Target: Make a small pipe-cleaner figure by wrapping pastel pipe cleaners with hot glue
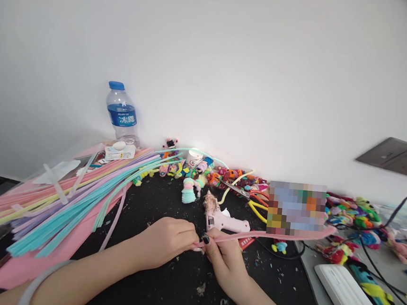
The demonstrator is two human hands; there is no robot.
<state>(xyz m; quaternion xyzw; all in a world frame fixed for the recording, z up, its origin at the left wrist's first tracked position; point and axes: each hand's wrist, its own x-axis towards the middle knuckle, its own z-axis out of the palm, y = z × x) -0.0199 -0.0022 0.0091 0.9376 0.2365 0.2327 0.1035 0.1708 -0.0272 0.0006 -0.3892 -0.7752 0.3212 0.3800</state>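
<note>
A long pink pipe cleaner runs off to the right from between my hands, above the black table mat. My left hand pinches its near end, the fingers curled and partly hidden from the camera. Beside it, my right hand grips the same strip between thumb and fingers, a dark nail showing. Just beyond my right hand lies a white glue gun with a crusted brown nozzle. Scissors with orange handles rest farther back. A small turquoise fuzzy piece stands behind my hands.
Bundled pastel pipe cleaners spread across the left side. A water bottle stands against the wall. Several small colourful fuzzy figures line the back. At right are a white power strip and black cables. One patch is pixelated.
</note>
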